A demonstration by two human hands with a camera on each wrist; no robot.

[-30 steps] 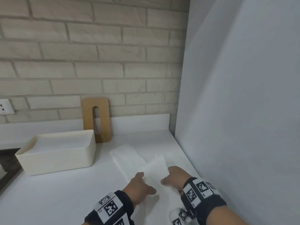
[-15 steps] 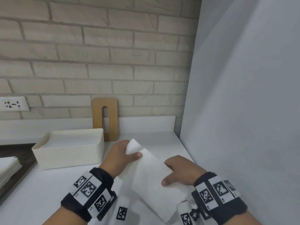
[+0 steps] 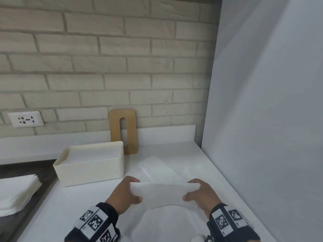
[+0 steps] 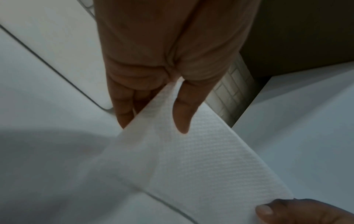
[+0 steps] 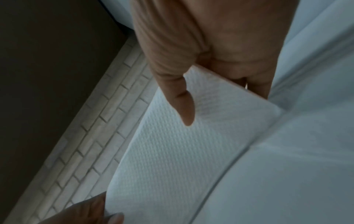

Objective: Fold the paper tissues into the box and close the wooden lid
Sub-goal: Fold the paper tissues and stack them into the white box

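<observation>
White tissue [image 3: 164, 193] pinched at its ends by left hand [image 3: 125, 195] and right hand [image 3: 201, 193]

No readable text; only black-and-white square code markers on both wristbands [image 3: 94, 222].

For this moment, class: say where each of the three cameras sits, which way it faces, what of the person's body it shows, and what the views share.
Head: worn on the head, facing forward and down at the counter, box and wooden lid; shows both hands and wristbands.
Left wrist: looks along the left hand at the tissue; the right hand's thumb shows at lower right.
Right wrist: looks along the right hand toward the brick wall; the left hand's fingers show at the bottom.
Shared: all three show the tissue pinched by both hands.
</observation>
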